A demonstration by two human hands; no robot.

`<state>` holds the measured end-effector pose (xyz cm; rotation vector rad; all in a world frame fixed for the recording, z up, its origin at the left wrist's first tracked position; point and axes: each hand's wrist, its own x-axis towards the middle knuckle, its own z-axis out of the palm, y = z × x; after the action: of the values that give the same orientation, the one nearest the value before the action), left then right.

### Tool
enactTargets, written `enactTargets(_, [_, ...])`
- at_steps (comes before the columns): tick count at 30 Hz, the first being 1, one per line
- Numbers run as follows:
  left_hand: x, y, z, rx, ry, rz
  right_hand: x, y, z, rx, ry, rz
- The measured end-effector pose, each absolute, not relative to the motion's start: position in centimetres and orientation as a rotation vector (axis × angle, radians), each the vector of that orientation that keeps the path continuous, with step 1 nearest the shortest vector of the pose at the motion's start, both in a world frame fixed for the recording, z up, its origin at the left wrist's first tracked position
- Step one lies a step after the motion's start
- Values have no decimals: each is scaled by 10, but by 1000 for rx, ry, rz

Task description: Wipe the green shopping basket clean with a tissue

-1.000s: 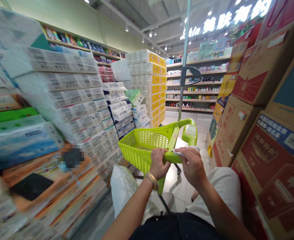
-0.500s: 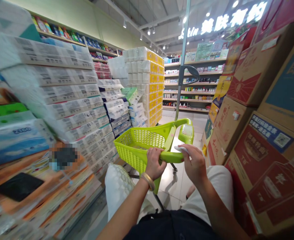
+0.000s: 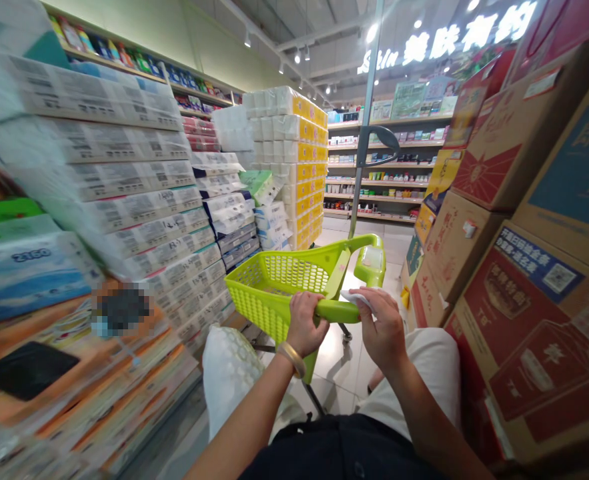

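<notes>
A lime-green plastic shopping cart [image 3: 259,303] with a perforated basket stands in front of my knees. My left hand [image 3: 306,324], with a gold bangle at its wrist, is wrapped around the left part of the cart's handlebar [image 3: 338,311]. At the right end of that bar, my right hand [image 3: 385,328] pinches a folded white tissue or wipe [image 3: 352,295]. The wipe lies against the top of the bar. Just beyond my right hand, the green frame curves up to a pale panel [image 3: 373,256].
Packaged tissue stacks [image 3: 144,180] line the left side, with a black phone-like slab [image 3: 28,371] lying on a lower pack. Cardboard cartons [image 3: 524,333] rise close on the right. A grey metal pole [image 3: 362,160] with a handle stands behind the cart, before stocked shelves [image 3: 374,167].
My right hand and the wipe have shifted slightly left along the handlebar. My left hand keeps its hold. The whole view has moved a little.
</notes>
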<state>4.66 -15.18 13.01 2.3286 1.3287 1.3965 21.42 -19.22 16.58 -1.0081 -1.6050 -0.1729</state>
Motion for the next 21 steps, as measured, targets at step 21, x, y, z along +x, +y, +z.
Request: enactTargets(21, [44, -154, 132, 2302, 1367, 1354, 202, -201, 163, -942, -1846, -173])
